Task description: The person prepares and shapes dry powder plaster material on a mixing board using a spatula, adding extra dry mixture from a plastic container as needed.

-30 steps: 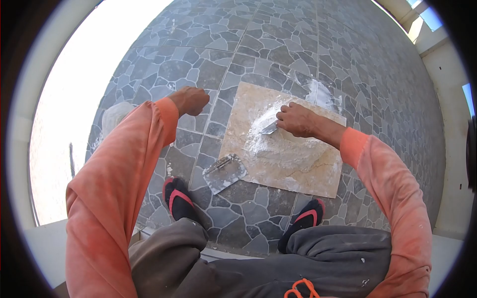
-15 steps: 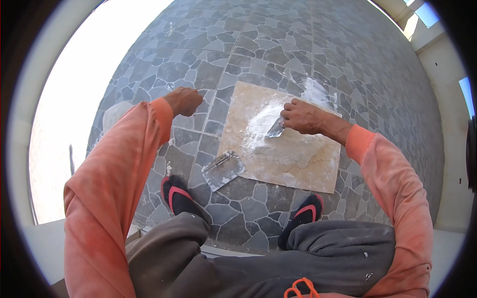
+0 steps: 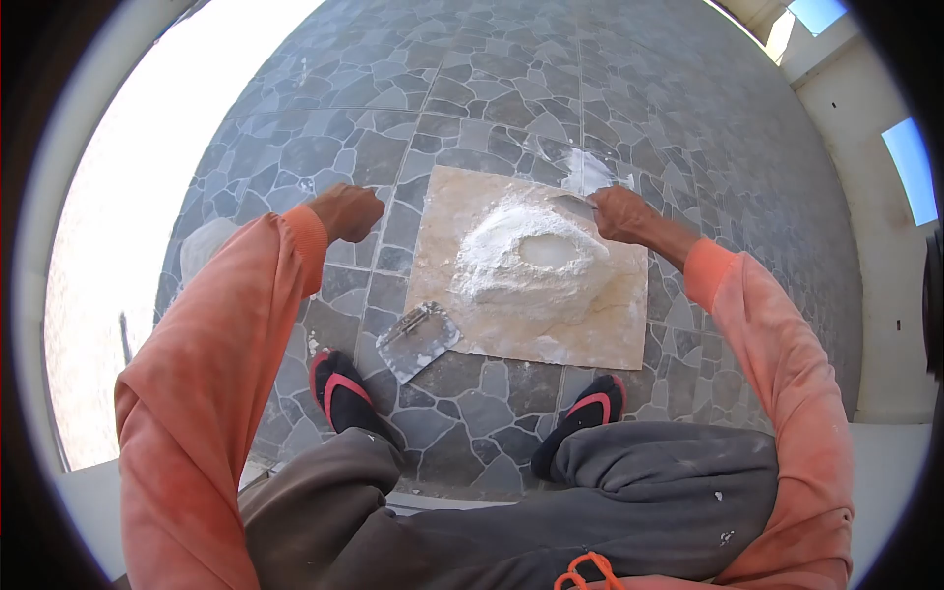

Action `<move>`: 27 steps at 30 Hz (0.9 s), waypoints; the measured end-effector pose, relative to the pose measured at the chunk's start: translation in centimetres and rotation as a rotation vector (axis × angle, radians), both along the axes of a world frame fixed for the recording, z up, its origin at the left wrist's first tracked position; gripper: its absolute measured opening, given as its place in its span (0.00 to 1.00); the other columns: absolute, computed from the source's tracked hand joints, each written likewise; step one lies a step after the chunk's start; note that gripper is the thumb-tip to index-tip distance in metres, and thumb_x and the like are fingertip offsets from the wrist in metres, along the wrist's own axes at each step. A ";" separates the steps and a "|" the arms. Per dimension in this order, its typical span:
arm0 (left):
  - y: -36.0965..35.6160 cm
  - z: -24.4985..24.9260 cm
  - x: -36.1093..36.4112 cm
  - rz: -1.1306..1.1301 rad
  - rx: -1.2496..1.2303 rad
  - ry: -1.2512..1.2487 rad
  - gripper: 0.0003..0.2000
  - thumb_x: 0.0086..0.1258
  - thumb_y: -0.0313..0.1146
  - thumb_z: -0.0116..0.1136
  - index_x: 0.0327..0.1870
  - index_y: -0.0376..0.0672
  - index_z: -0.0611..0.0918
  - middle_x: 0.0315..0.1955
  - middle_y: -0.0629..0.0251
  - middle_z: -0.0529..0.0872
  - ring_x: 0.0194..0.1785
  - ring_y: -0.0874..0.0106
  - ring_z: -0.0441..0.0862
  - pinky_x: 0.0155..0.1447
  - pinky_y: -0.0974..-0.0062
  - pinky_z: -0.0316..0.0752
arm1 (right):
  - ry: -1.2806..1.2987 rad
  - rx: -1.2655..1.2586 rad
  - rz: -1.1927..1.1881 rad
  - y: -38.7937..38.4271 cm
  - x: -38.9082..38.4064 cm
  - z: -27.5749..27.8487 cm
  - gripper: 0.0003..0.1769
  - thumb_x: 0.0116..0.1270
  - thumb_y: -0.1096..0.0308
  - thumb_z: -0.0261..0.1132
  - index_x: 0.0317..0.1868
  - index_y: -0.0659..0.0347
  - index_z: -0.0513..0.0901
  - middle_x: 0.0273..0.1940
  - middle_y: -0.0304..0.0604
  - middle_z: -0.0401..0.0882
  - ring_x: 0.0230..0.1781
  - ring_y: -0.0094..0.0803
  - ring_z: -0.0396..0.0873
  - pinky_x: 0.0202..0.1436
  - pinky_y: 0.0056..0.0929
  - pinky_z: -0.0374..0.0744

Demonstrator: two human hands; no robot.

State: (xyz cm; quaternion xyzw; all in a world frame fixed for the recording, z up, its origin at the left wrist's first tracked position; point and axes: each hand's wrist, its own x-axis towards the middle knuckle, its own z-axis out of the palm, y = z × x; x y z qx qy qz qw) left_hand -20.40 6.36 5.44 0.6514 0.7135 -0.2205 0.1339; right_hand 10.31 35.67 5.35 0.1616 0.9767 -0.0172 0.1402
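Observation:
A beige tile lies flat on the grey stone-pattern floor between my feet. On it sits a heap of white powder with a hollow in its middle. My right hand is at the tile's far right corner, closed on a small metal trowel whose blade touches the heap's far edge. My left hand is a closed fist held over the floor left of the tile, with nothing in it.
A flat metal float with a handle lies on the floor at the tile's near left corner. My feet in black and red sandals stand in front. White powder dusts the floor beyond the tile. A pale sack sits left.
My right hand has moved with the trowel from the middle of the heap to its far right edge, uncovering the hollow. The left fist has barely moved.

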 end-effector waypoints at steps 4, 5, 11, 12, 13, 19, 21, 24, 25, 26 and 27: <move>-0.6 -0.7 -0.3 -0.005 -0.005 0.006 0.08 0.57 0.23 0.58 0.35 0.39 0.87 0.37 0.51 0.88 0.44 0.56 0.86 0.45 0.61 0.81 | -0.083 -0.048 -0.144 0.2 1.4 -0.5 0.15 0.57 0.70 0.55 0.41 0.70 0.82 0.39 0.64 0.82 0.42 0.57 0.82 0.50 0.47 0.80; -0.6 -0.7 -0.3 -0.003 -0.017 0.011 0.08 0.57 0.23 0.57 0.35 0.39 0.87 0.37 0.51 0.88 0.44 0.56 0.86 0.45 0.61 0.81 | -0.101 -0.052 -0.158 0.3 1.6 -0.6 0.16 0.57 0.70 0.56 0.40 0.71 0.82 0.39 0.64 0.83 0.42 0.57 0.82 0.50 0.47 0.80; -0.2 -1.1 -0.2 0.012 -0.039 -0.023 0.07 0.61 0.31 0.63 0.34 0.37 0.87 0.38 0.49 0.87 0.45 0.53 0.85 0.48 0.60 0.80 | -0.112 -0.064 -0.131 1.9 1.9 -3.9 0.16 0.59 0.67 0.57 0.44 0.67 0.82 0.37 0.64 0.82 0.42 0.58 0.81 0.50 0.49 0.79; 0.0 -1.2 -0.1 0.006 -0.049 -0.022 0.07 0.61 0.31 0.63 0.34 0.37 0.87 0.38 0.49 0.87 0.45 0.53 0.85 0.48 0.60 0.80 | -0.125 -0.073 -0.142 1.8 1.9 -4.0 0.16 0.58 0.67 0.57 0.43 0.67 0.82 0.37 0.64 0.82 0.42 0.58 0.81 0.50 0.49 0.79; 0.3 -1.3 0.0 0.001 -0.058 -0.020 0.07 0.61 0.31 0.63 0.34 0.37 0.87 0.38 0.49 0.87 0.45 0.53 0.85 0.48 0.60 0.80 | -0.136 -0.082 -0.153 1.7 1.8 -4.1 0.16 0.58 0.66 0.57 0.43 0.67 0.82 0.37 0.64 0.82 0.42 0.59 0.81 0.50 0.49 0.79; 0.8 -2.0 -0.2 0.003 -0.037 -0.030 0.07 0.61 0.31 0.63 0.34 0.38 0.87 0.38 0.50 0.88 0.46 0.53 0.85 0.49 0.60 0.80 | -0.109 -0.095 -0.137 0.3 1.2 -3.0 0.15 0.56 0.69 0.56 0.38 0.71 0.83 0.37 0.65 0.82 0.42 0.57 0.82 0.49 0.46 0.81; 0.7 -2.4 -0.2 0.005 -0.034 -0.026 0.07 0.61 0.32 0.63 0.34 0.38 0.87 0.38 0.50 0.88 0.46 0.53 0.85 0.49 0.60 0.80 | -0.109 -0.111 -0.128 0.3 1.1 -3.3 0.15 0.56 0.69 0.56 0.39 0.70 0.83 0.37 0.65 0.82 0.42 0.58 0.82 0.48 0.47 0.81; 0.7 -2.2 -0.1 0.007 -0.030 -0.021 0.06 0.60 0.29 0.61 0.35 0.38 0.87 0.38 0.50 0.88 0.46 0.54 0.85 0.49 0.60 0.80 | -0.094 -0.115 -0.117 0.1 0.3 -3.3 0.15 0.57 0.69 0.56 0.41 0.67 0.83 0.37 0.63 0.82 0.41 0.58 0.82 0.48 0.48 0.80; 0.6 -2.1 0.0 -0.004 -0.031 -0.022 0.07 0.59 0.26 0.59 0.35 0.39 0.87 0.37 0.50 0.88 0.46 0.54 0.86 0.48 0.60 0.80 | -0.088 -0.115 -0.120 0.0 0.2 -3.4 0.15 0.58 0.68 0.56 0.41 0.65 0.83 0.36 0.62 0.82 0.41 0.58 0.81 0.48 0.49 0.79; 0.6 -2.1 0.1 -0.015 -0.032 -0.023 0.08 0.58 0.24 0.56 0.35 0.39 0.87 0.37 0.51 0.88 0.45 0.55 0.86 0.47 0.61 0.80 | -0.083 -0.117 -0.123 -0.2 0.0 -3.5 0.14 0.58 0.68 0.57 0.42 0.64 0.83 0.36 0.61 0.82 0.41 0.58 0.81 0.49 0.50 0.78; 0.6 -2.1 0.2 -0.017 -0.032 -0.023 0.08 0.58 0.24 0.56 0.34 0.39 0.87 0.37 0.51 0.88 0.45 0.55 0.86 0.47 0.61 0.80 | -0.082 -0.120 -0.106 -0.3 -0.2 -3.4 0.14 0.59 0.68 0.56 0.42 0.64 0.83 0.36 0.61 0.82 0.41 0.58 0.81 0.49 0.50 0.78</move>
